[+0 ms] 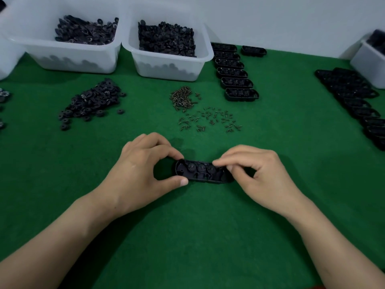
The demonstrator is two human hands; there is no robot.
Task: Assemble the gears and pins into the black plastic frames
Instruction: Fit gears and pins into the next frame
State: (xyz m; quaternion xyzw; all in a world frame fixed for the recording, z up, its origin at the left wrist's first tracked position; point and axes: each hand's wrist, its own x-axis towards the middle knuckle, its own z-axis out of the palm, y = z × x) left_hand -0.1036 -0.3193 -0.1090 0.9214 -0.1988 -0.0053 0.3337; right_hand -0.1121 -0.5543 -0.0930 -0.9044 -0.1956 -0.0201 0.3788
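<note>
Green felt covers the assembly bench, w/ a white wall behind. At centre front, a black plastic frame (200,174) lies on the felt, three gears (201,168) seated in its sockets. The left hand (143,163) pinches the frame's left end btwn thumb and forefinger. The right hand (256,174) curls its fingers over the right end, gripping it; whether a pin sits under those fingertips can't be told.

Risks, as judged: the frame looks light, so uneven pressure from either side could tip it and spill the seated gears. A pin pushed in at an angle may jam, or skip off into the felt. Loose pins (210,119) and a gear pile (91,103) lie well beyond the hands; a hasty reach could scatter them. A row of frames (235,78) lines up beside a clear bin (166,67).
</note>
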